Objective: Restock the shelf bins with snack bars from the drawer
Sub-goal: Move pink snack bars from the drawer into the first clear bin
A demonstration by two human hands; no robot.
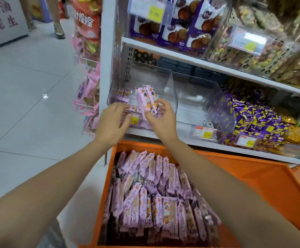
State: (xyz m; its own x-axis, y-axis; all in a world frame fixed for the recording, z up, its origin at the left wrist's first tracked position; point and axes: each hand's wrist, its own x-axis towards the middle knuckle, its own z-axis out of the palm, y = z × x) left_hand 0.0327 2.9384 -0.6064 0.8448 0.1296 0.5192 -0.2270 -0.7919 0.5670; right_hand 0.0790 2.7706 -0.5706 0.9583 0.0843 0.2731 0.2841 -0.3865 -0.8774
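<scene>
An open orange drawer [263,178] below the shelf is packed with several pink-wrapped snack bars [156,199]. Above it, a clear plastic bin [165,81] at the left end of the lower shelf holds a few of the same pink bars [123,93] at its back left. My right hand [161,120] grips a bundle of pink bars [148,102] over the front of this bin. My left hand [112,120] hovers beside the bundle at the bin's front edge, fingers spread and relaxed, holding nothing.
A second clear bin [204,102] to the right looks nearly bare. Purple-and-yellow candies [258,120] fill the bin further right. Price tags [204,132] hang on the shelf edge. Cookie packs [179,27] sit on the upper shelf. Pink bags [90,93] hang at the left; tiled floor beyond.
</scene>
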